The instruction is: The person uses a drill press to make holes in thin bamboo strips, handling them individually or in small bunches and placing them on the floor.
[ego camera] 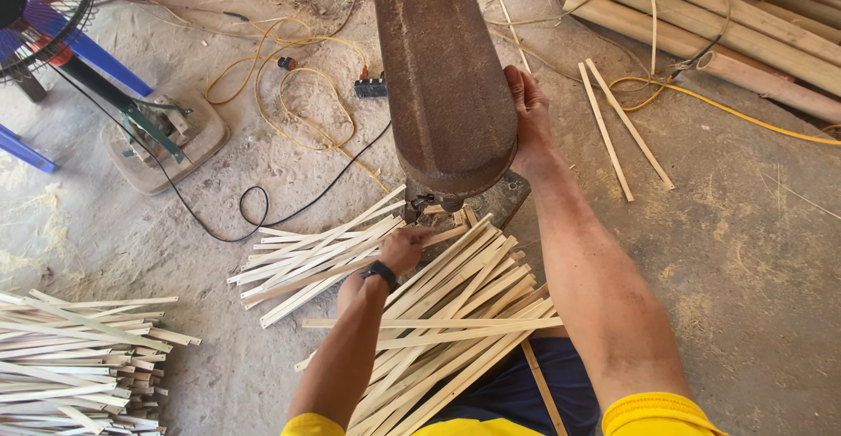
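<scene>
— Where are the hands?

— The left hand (405,248), a dark band at its wrist, is closed on a pale strip (350,271) just below the machine's rusty housing (442,77); the right hand (528,120) lies flat against the housing's side — fingers spread, clamped on nothing.

— And the strips?

— Loose on the concrete floor (745,252): one fan (307,256) at the left hand, another heap (455,322) across the person's lap, a third pile (70,357) far left. No container holds any of them.

— Around them?

— A fan (44,7), yellow cable (298,85), poles (727,24) top right.
</scene>
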